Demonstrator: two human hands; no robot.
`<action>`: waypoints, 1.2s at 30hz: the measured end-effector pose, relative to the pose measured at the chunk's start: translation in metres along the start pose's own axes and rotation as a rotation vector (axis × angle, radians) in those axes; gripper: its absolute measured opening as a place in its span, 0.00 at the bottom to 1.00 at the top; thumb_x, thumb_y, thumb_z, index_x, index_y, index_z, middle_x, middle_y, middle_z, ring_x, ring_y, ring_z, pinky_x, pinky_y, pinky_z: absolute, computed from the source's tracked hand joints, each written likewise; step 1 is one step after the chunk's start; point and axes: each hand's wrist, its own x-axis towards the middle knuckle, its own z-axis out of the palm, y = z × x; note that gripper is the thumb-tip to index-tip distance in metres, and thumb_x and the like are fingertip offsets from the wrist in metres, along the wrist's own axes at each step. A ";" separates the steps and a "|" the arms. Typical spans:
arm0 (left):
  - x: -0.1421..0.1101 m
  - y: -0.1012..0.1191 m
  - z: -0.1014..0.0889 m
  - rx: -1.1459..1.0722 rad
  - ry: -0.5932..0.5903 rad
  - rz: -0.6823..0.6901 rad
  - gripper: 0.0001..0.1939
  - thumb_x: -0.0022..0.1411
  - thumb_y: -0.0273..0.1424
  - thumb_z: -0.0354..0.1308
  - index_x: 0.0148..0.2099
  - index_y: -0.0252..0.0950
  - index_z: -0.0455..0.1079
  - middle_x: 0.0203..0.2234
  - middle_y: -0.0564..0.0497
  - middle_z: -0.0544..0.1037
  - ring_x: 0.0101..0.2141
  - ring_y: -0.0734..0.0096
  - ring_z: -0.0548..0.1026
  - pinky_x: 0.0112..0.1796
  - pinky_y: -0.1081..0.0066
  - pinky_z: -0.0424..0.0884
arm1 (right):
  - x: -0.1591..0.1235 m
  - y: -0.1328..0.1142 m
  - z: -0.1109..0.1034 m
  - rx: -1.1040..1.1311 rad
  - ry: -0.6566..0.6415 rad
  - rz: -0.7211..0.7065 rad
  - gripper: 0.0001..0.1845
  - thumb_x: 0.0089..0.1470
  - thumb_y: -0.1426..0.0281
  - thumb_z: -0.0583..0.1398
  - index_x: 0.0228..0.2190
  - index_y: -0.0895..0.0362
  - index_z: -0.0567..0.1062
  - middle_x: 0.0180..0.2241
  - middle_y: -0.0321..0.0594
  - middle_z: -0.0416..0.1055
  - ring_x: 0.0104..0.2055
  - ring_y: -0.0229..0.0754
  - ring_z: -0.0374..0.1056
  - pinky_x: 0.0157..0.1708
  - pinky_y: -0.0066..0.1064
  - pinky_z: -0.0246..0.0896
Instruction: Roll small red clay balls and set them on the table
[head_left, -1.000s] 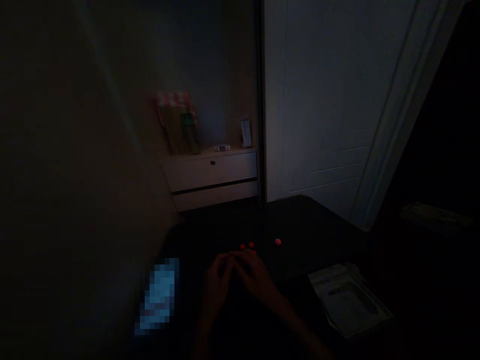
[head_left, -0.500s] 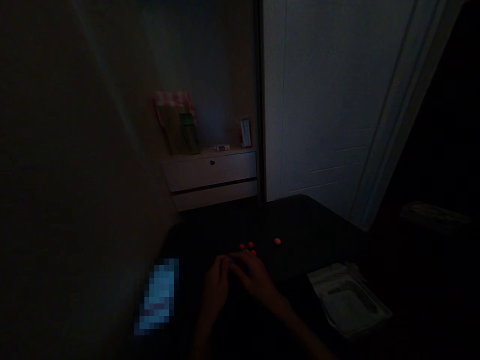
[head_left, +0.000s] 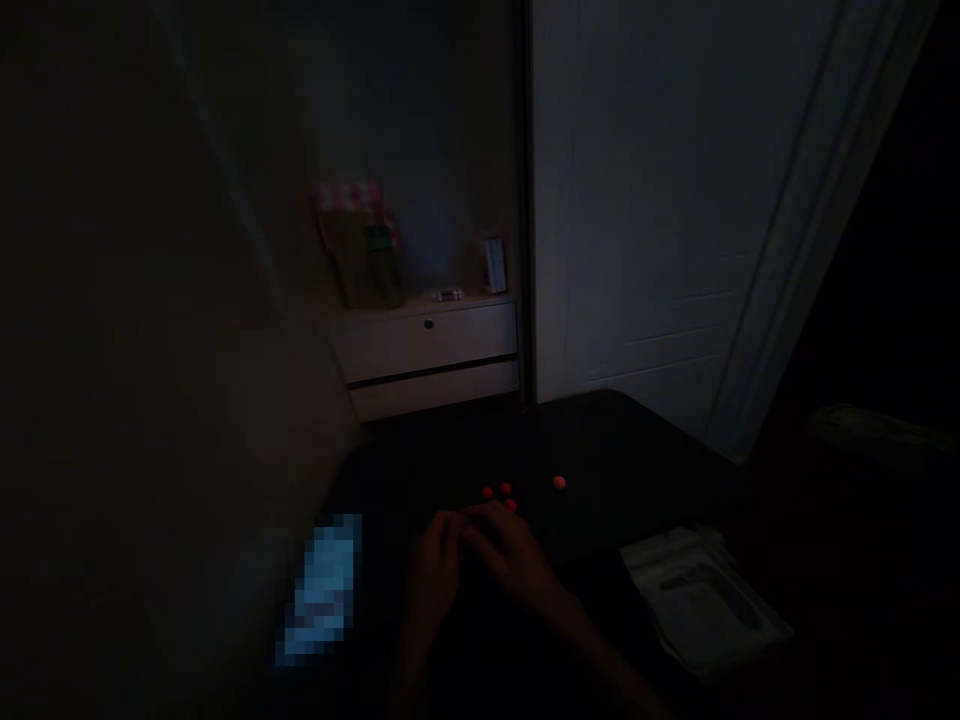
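In dim light, my left hand (head_left: 437, 552) and my right hand (head_left: 514, 552) meet at the fingertips, low over a dark table. Their fingers are bent and pressed together; whatever lies between them is hidden by the fingers and the dark. Just beyond my right fingertips sit three small red balls: one on the left (head_left: 487, 493), one behind (head_left: 505, 488) and one closest to the fingers (head_left: 511, 505). A slightly larger, paler pinkish ball (head_left: 559, 483) rests apart from them, to the right.
The dark tabletop (head_left: 600, 440) reaches back to a pale door and drawers (head_left: 427, 345). A flat pale packet (head_left: 697, 605) lies at the right. To the left glows a bluish pixelated patch (head_left: 322, 585). A green-capped bottle (head_left: 382, 260) stands on the shelf.
The whole view has shifted very slightly, so everything sits a little further right. My hands keep nearly the same pose, fingertips together. The balls stay in place on the table.
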 end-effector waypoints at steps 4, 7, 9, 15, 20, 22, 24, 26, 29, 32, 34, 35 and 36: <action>0.000 0.000 -0.001 0.017 -0.003 0.012 0.23 0.65 0.52 0.50 0.33 0.40 0.75 0.26 0.48 0.80 0.29 0.60 0.78 0.33 0.66 0.71 | 0.000 0.001 -0.001 0.027 -0.010 0.012 0.12 0.66 0.64 0.62 0.48 0.53 0.78 0.46 0.43 0.80 0.46 0.46 0.76 0.49 0.38 0.70; 0.000 -0.001 -0.001 -0.001 -0.016 0.013 0.23 0.66 0.51 0.50 0.35 0.40 0.75 0.28 0.47 0.81 0.31 0.59 0.79 0.35 0.65 0.72 | -0.001 0.000 -0.001 0.051 -0.007 0.031 0.13 0.66 0.63 0.62 0.49 0.53 0.78 0.46 0.43 0.80 0.46 0.47 0.77 0.49 0.38 0.71; 0.000 -0.002 0.000 -0.029 -0.017 0.012 0.23 0.67 0.51 0.50 0.36 0.39 0.76 0.30 0.47 0.81 0.33 0.58 0.79 0.37 0.64 0.73 | -0.001 -0.001 0.000 0.061 -0.001 0.041 0.13 0.67 0.62 0.61 0.49 0.53 0.78 0.48 0.43 0.80 0.49 0.49 0.77 0.52 0.39 0.70; 0.002 0.000 0.002 -0.120 -0.014 -0.011 0.23 0.67 0.53 0.52 0.40 0.39 0.75 0.36 0.46 0.82 0.39 0.56 0.80 0.43 0.62 0.74 | 0.002 -0.001 0.000 0.067 0.028 0.031 0.13 0.68 0.63 0.60 0.50 0.53 0.78 0.50 0.43 0.80 0.52 0.49 0.76 0.55 0.41 0.68; 0.004 0.001 0.003 -0.115 -0.032 0.010 0.24 0.66 0.53 0.53 0.44 0.39 0.77 0.41 0.44 0.83 0.43 0.54 0.80 0.48 0.59 0.73 | 0.003 0.005 0.001 0.061 0.083 0.012 0.14 0.68 0.64 0.59 0.52 0.51 0.78 0.53 0.44 0.78 0.58 0.49 0.72 0.62 0.44 0.62; 0.004 0.000 0.002 -0.105 -0.021 0.017 0.26 0.65 0.55 0.53 0.43 0.38 0.77 0.40 0.43 0.83 0.42 0.53 0.80 0.48 0.59 0.73 | 0.002 0.009 0.002 0.045 0.121 0.016 0.14 0.68 0.63 0.59 0.52 0.51 0.78 0.54 0.44 0.78 0.59 0.50 0.71 0.65 0.46 0.59; 0.004 0.000 0.001 -0.104 -0.028 0.010 0.27 0.65 0.56 0.54 0.41 0.38 0.78 0.38 0.43 0.83 0.41 0.54 0.80 0.47 0.59 0.74 | 0.002 0.012 0.004 0.038 0.152 0.029 0.14 0.68 0.61 0.60 0.50 0.52 0.79 0.53 0.45 0.78 0.58 0.50 0.71 0.65 0.47 0.59; 0.004 0.000 0.001 -0.110 -0.048 0.000 0.27 0.64 0.56 0.55 0.41 0.37 0.78 0.38 0.44 0.83 0.41 0.54 0.80 0.47 0.60 0.74 | 0.002 0.014 0.004 0.044 0.174 0.042 0.15 0.67 0.60 0.60 0.49 0.52 0.80 0.51 0.46 0.79 0.57 0.51 0.72 0.65 0.48 0.58; 0.002 0.003 0.001 -0.124 -0.065 0.003 0.26 0.64 0.55 0.56 0.42 0.37 0.78 0.38 0.45 0.84 0.41 0.55 0.80 0.47 0.61 0.73 | 0.003 0.014 0.003 0.061 0.172 0.032 0.15 0.68 0.59 0.60 0.49 0.52 0.81 0.51 0.45 0.79 0.57 0.51 0.72 0.66 0.49 0.57; 0.002 0.004 0.002 -0.149 -0.041 -0.010 0.25 0.64 0.55 0.56 0.41 0.37 0.78 0.37 0.45 0.84 0.41 0.56 0.81 0.45 0.61 0.74 | 0.003 0.012 0.001 0.061 0.092 -0.009 0.15 0.68 0.61 0.60 0.50 0.51 0.81 0.52 0.46 0.78 0.60 0.51 0.70 0.65 0.49 0.58; 0.002 0.003 0.003 -0.170 -0.034 -0.020 0.24 0.64 0.54 0.57 0.41 0.37 0.77 0.38 0.45 0.84 0.41 0.55 0.81 0.45 0.61 0.75 | 0.003 0.010 0.001 0.052 0.027 -0.026 0.15 0.68 0.63 0.59 0.52 0.50 0.81 0.53 0.46 0.78 0.62 0.51 0.68 0.65 0.48 0.59; 0.002 0.002 0.003 -0.175 -0.039 -0.018 0.24 0.65 0.53 0.57 0.42 0.37 0.77 0.39 0.44 0.84 0.42 0.55 0.81 0.46 0.61 0.75 | 0.002 0.009 0.001 0.045 0.012 -0.027 0.16 0.68 0.64 0.59 0.53 0.50 0.80 0.54 0.46 0.78 0.63 0.51 0.67 0.65 0.48 0.58; 0.003 0.001 0.003 -0.171 -0.048 -0.015 0.24 0.65 0.53 0.57 0.43 0.37 0.77 0.39 0.44 0.84 0.42 0.55 0.81 0.46 0.61 0.74 | 0.002 0.009 0.001 0.036 0.006 -0.021 0.16 0.68 0.64 0.59 0.54 0.50 0.80 0.55 0.46 0.77 0.63 0.51 0.67 0.65 0.49 0.58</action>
